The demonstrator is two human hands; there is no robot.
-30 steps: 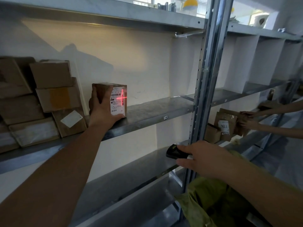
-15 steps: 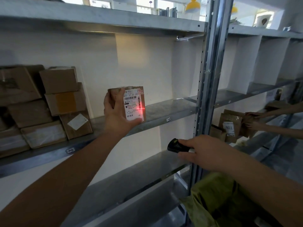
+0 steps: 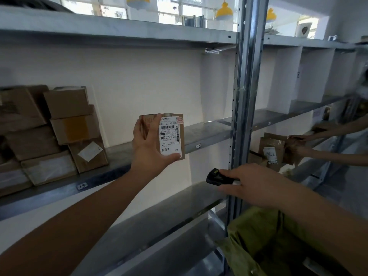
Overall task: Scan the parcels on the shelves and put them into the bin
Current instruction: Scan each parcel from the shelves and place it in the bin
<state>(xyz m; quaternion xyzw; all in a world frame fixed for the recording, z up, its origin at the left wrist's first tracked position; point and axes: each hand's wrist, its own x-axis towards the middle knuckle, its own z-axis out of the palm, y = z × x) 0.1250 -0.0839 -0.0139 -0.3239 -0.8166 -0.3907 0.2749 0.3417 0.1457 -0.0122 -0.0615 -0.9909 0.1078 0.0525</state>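
Note:
My left hand (image 3: 148,148) grips a small brown parcel (image 3: 171,136) upright in front of the middle shelf (image 3: 207,134), its white label turned toward me. My right hand (image 3: 253,184) is lower and to the right, closed around a black handheld scanner (image 3: 216,177) whose head points up and left at the parcel. No red beam shows on the label. A green bag-lined bin (image 3: 264,242) opens at the bottom right, beneath my right forearm. A stack of several brown parcels (image 3: 51,132) stands on the same shelf at the left.
A steel upright post (image 3: 242,96) splits the shelving just right of the scanner. Another person's hands (image 3: 296,144) hold brown parcels at the right bay. A lower shelf (image 3: 159,222) runs under my arms, and an upper shelf (image 3: 119,30) spans overhead.
My left hand has lifted the parcel off the shelf and carried it right and toward me. The red scan light on the label has gone out. The scanner hand barely moved.

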